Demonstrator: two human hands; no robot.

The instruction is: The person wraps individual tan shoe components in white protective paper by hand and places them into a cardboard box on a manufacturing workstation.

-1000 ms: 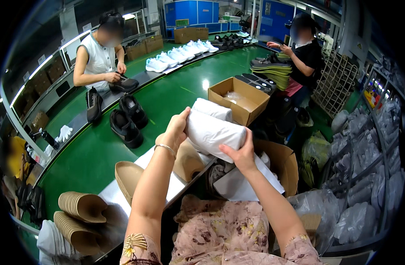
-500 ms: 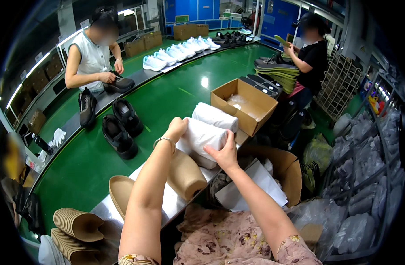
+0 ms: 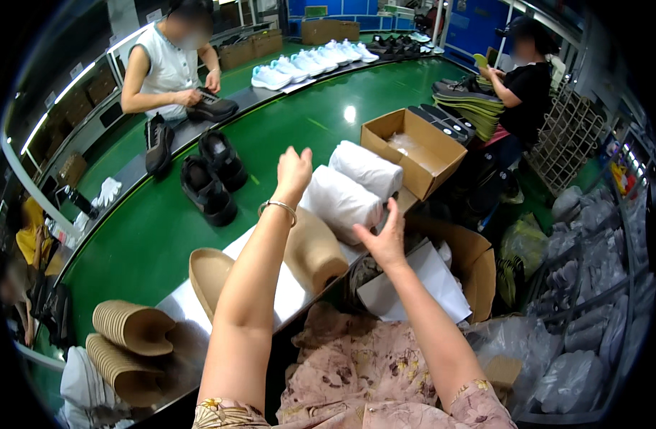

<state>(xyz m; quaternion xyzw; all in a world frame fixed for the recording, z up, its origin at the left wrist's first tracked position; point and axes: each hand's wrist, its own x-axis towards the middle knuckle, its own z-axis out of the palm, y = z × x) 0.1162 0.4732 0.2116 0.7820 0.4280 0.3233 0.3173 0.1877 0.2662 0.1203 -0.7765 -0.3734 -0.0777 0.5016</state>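
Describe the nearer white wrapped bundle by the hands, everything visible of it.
The nearer white bundle is a rounded oblong wrapped in crinkled white paper, lying on its side on the green table. A second white bundle lies just behind it, seemingly touching. The right hand touches its near end; the left hand is raised beside it, apparently not gripping. A tan paper cone lies close in front.

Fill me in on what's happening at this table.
A person stands at a green belt among shoe parts. The left hand is raised, open, above a white wrapped bundle; the right hand is open by the bundle's near end. A second bundle lies behind it, beside an open carton. Across the belt a co-worker handles a black shoe; another stands by stacked soles.
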